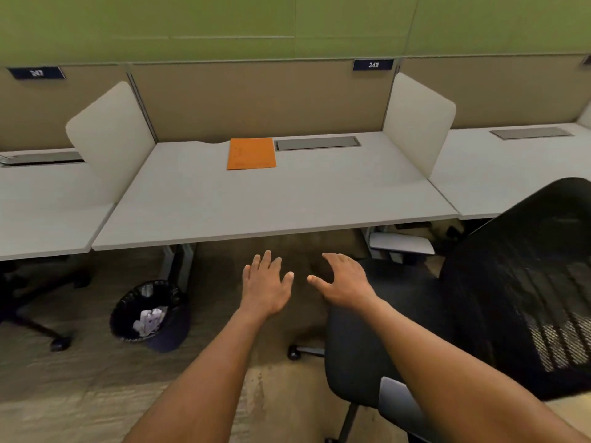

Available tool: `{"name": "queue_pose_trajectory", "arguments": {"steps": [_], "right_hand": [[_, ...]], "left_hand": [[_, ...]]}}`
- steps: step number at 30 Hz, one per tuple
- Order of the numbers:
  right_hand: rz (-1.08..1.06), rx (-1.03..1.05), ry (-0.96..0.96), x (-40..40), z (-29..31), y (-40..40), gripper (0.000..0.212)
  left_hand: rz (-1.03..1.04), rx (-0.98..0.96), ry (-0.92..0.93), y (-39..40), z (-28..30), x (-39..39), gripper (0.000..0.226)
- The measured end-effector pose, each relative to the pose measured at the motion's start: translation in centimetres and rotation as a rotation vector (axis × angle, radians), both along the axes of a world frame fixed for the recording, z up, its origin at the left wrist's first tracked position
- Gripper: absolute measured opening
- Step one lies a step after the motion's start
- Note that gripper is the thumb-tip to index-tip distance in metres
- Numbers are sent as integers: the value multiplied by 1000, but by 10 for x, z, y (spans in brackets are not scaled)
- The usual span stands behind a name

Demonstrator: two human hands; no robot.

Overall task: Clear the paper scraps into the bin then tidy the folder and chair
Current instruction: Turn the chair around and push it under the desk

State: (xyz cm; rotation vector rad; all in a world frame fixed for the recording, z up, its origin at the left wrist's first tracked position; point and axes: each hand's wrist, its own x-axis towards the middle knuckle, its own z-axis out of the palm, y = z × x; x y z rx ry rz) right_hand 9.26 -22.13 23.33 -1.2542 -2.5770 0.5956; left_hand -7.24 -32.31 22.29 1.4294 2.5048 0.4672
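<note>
An orange folder (251, 153) lies flat at the back middle of the white desk (204, 215). A black bin (150, 314) stands on the floor under the desk's left side, with crumpled white paper scraps (149, 321) inside it. A black mesh-backed office chair (499, 298) stands at the right, turned sideways and pulled out from the desk. My left hand (265, 284) and my right hand (343, 279) hover in front of the desk's front edge, both open with spread fingers and holding nothing. The right hand is over the chair seat's left edge.
White side dividers (419, 123) and a tan back panel enclose the desk. A grey cable hatch (317, 143) sits beside the folder. Neighbouring desks stand at both sides. Another chair's base (35, 318) shows at the left on the carpet.
</note>
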Motion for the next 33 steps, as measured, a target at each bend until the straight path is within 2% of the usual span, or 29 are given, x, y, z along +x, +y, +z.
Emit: {"name": "queue_pose_trajectory", "arguments": {"steps": [10,17,27,33], "right_hand": [[-168,35,43,83,8,-58,74],[-279,113,37,160,42,-72,72],[-431,291,66,312,136,-3,66],[-452,313,57,428,173,67,62]], "left_hand": [[-113,52,5,-51,0,51,57],[-251,59,-6,-56,19,122,61],[-489,193,127,11,104,242,62],[-515,253,12,79,132,347,67]]}}
